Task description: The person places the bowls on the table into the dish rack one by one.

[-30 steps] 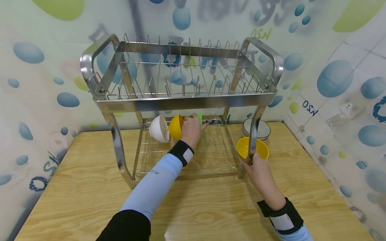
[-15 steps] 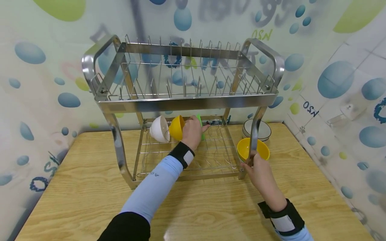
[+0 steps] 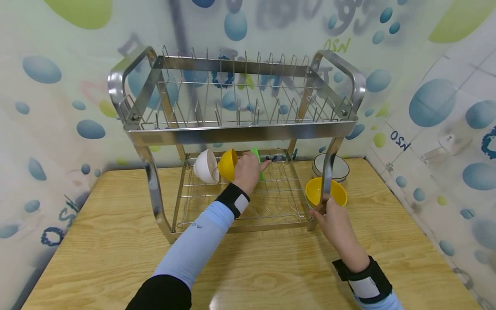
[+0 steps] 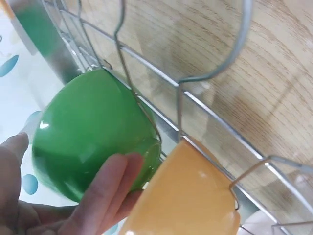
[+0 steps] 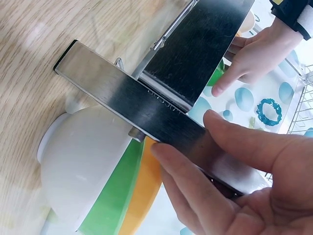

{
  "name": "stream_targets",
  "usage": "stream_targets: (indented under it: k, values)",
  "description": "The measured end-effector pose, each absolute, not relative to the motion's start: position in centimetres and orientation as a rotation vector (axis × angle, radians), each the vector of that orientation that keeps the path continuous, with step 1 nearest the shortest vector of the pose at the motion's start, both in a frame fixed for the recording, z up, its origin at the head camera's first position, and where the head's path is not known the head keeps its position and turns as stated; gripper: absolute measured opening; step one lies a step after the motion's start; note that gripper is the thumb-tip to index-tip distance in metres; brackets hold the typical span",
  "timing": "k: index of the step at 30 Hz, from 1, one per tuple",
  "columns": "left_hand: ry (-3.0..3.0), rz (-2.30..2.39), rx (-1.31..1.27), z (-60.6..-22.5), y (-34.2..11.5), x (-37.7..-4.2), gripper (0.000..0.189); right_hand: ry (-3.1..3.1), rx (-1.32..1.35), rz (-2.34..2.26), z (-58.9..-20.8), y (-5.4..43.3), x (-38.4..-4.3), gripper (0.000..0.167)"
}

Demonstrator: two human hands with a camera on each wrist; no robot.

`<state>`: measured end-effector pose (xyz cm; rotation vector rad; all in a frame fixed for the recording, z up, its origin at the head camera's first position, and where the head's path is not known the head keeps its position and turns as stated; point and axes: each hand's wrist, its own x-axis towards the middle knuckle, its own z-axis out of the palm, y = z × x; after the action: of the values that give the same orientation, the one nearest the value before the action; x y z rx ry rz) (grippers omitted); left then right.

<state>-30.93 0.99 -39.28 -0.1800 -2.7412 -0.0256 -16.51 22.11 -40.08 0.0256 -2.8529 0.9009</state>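
My left hand (image 3: 247, 172) reaches into the lower tier of the steel dish rack (image 3: 240, 134), holding a green bowl (image 4: 88, 127) between thumb and fingers. The bowl stands on its side among the wire prongs; in the head view my hand hides most of it. Just left of it, a yellow bowl (image 3: 227, 164) leans in the wires, then a white bowl (image 3: 206, 166). My right hand (image 3: 336, 224) grips the rack's front right leg (image 5: 161, 112), thumb on one side and fingers on the other.
Right of the rack, another yellow bowl (image 3: 332, 193) sits on top of a green bowl (image 5: 112, 191) and a white bowl (image 5: 88, 161). Behind them are stacked plates (image 3: 331, 167) with dark rims. The rack's upper tier has upright wire prongs. A patterned wall stands behind the wooden table (image 3: 263, 271).
The green bowl's visible edge has tilted slightly while my left hand stays around it. My right hand keeps its grip on the leg. The head view has shifted a little.
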Motion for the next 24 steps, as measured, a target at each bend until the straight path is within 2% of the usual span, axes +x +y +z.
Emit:
stream_targets:
  k: [7,19,24]
  values:
    - [-2.829,-0.176,-0.22,-39.1,1.0,-30.8,0.088,-2.857,0.02,0.909,-40.1,22.2,-16.5,0.036]
    - [-2.828,-0.252,-0.179,-37.7,0.9,-28.9,0.089,-2.891,0.022,0.934,-39.8,22.5,-16.7,0.035]
    - [-2.742,-0.34,-0.215,-36.5,0.5,-26.8,0.073,-2.892,0.084,0.937,-39.7,23.1,-16.9,0.029]
